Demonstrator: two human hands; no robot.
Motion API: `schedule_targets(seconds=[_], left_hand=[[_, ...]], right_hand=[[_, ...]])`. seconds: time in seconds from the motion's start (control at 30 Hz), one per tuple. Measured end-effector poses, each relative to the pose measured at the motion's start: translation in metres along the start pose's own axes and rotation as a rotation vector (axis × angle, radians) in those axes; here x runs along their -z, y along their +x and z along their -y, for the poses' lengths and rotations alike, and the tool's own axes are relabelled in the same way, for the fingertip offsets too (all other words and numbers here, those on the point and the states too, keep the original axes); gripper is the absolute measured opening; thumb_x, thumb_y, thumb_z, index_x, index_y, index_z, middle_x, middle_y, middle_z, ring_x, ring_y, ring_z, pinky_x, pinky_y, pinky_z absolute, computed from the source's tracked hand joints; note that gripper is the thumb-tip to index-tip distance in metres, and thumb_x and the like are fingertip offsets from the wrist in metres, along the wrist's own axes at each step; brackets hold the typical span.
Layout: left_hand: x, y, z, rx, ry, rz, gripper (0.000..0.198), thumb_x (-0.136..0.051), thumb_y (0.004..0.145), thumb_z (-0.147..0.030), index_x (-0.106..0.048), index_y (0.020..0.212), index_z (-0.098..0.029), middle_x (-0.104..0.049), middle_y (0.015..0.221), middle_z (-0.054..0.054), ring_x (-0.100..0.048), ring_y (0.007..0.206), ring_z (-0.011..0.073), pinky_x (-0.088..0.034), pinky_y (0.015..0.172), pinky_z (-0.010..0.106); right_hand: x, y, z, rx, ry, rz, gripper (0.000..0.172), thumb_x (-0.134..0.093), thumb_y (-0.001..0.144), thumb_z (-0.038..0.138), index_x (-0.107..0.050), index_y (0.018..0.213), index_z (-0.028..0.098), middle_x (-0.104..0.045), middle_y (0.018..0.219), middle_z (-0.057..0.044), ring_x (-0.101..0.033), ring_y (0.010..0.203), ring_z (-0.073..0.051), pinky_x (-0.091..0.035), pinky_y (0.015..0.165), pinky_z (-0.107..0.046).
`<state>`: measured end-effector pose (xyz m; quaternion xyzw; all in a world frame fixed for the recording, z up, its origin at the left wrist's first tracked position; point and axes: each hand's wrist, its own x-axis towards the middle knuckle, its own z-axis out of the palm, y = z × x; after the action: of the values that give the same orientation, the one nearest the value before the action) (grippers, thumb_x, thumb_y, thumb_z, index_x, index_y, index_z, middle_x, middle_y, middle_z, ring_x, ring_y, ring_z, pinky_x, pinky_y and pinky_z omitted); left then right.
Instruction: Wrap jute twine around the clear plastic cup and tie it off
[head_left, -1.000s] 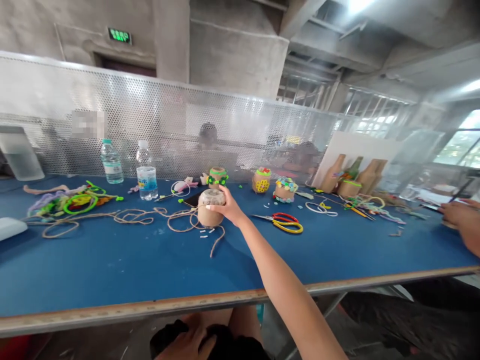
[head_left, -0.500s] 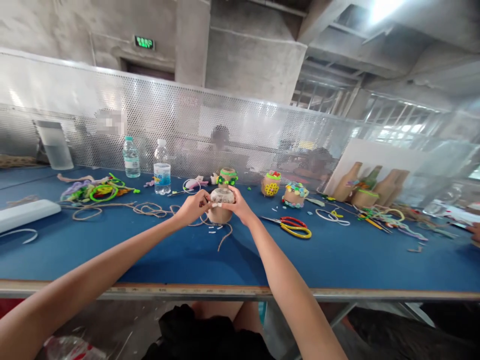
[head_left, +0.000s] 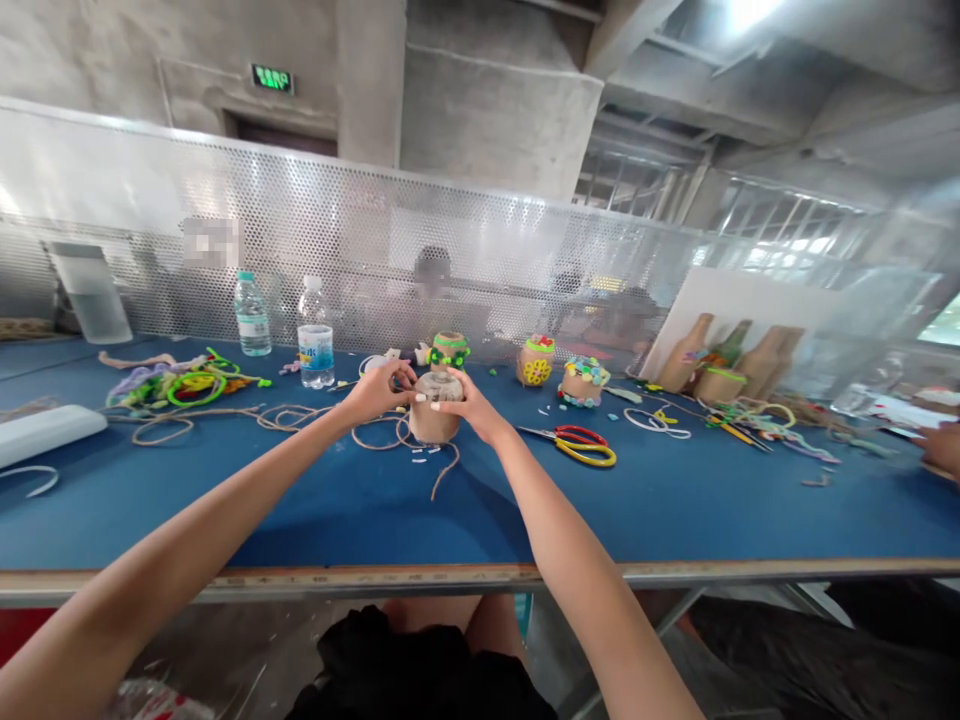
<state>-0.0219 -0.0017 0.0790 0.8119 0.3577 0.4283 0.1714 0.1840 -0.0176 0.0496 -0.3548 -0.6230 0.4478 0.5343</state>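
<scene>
Head view: a left hand [head_left: 377, 393] and a right hand [head_left: 471, 408] close around a jute-covered jar [head_left: 433, 425] upright on the blue worktop [head_left: 300, 510], fingers [head_left: 442, 405] curled and pressing its top. A loose jute cord [head_left: 442, 480] trails beside its base; red-and-yellow-handled scissors [head_left: 568, 447] lie nearby at right.

left hand [head_left: 375, 393] and right hand [head_left: 471, 403] close together, fingers curled [head_left: 403, 374]
</scene>
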Motion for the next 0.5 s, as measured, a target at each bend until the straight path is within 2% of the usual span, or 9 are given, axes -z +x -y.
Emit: schedule_targets(seconds=[0.07,0.13,0.23,0.3,0.4,0.5], left_hand=[[-0.002,0.002,0.007,0.012,-0.088,0.019,0.04,-0.078,0.067,-0.031,-0.058,0.097,-0.015,-0.061,0.087,0.002,-0.04,0.051,0.0056,-0.037,0.053,0.021],[-0.006,0.001,0.014,0.02,-0.16,0.034,0.042,-0.076,0.069,-0.034,-0.057,0.101,-0.014,-0.06,0.095,0.005,-0.044,0.055,0.0063,-0.04,0.055,0.022],[-0.013,-0.001,0.019,0.067,-0.262,0.027,0.041,-0.076,0.069,-0.031,-0.058,0.102,-0.013,-0.059,0.096,0.007,-0.055,0.073,0.0125,-0.046,0.065,0.025],[-0.016,-0.003,0.02,0.108,-0.311,0.016,0.045,-0.077,0.068,-0.028,-0.057,0.105,-0.012,-0.059,0.093,0.006,-0.057,0.082,0.0156,-0.048,0.07,0.027],[-0.016,-0.004,0.022,0.122,-0.297,0.009,0.054,-0.08,0.067,-0.031,-0.056,0.111,-0.012,-0.06,0.098,0.008,-0.058,0.087,0.0183,-0.049,0.072,0.029],[-0.013,-0.006,0.023,0.063,-0.219,0.015,0.064,-0.083,0.064,-0.035,-0.055,0.118,-0.013,-0.058,0.112,0.012,-0.057,0.094,0.0216,-0.05,0.072,0.03]], right_hand=[[-0.001,0.0,-0.002,-0.006,0.001,0.0,0.08,-0.087,0.048,0.031,-0.048,0.118,0.024,-0.057,0.131,-0.008,-0.051,0.128,-0.027,-0.036,0.112,-0.047],[-0.003,0.0,-0.004,-0.015,-0.005,-0.034,0.076,-0.088,0.048,0.033,-0.048,0.111,0.023,-0.06,0.125,-0.009,-0.056,0.121,-0.026,-0.04,0.109,-0.047],[-0.006,-0.001,-0.005,-0.014,-0.025,-0.107,0.071,-0.087,0.048,0.035,-0.048,0.105,0.023,-0.061,0.12,-0.008,-0.058,0.117,-0.026,-0.042,0.105,-0.046],[-0.008,-0.001,-0.003,-0.011,-0.036,-0.128,0.066,-0.086,0.049,0.034,-0.051,0.103,0.023,-0.062,0.118,-0.007,-0.058,0.116,-0.026,-0.041,0.106,-0.046],[-0.008,-0.002,0.001,-0.024,0.013,-0.074,0.057,-0.084,0.05,0.029,-0.058,0.101,0.023,-0.067,0.114,-0.006,-0.059,0.115,-0.026,-0.038,0.107,-0.046],[-0.008,-0.004,0.003,-0.056,0.096,-0.006,0.063,-0.082,0.05,0.025,-0.06,0.109,0.026,-0.067,0.12,-0.002,-0.056,0.122,-0.026,-0.035,0.111,-0.044]])
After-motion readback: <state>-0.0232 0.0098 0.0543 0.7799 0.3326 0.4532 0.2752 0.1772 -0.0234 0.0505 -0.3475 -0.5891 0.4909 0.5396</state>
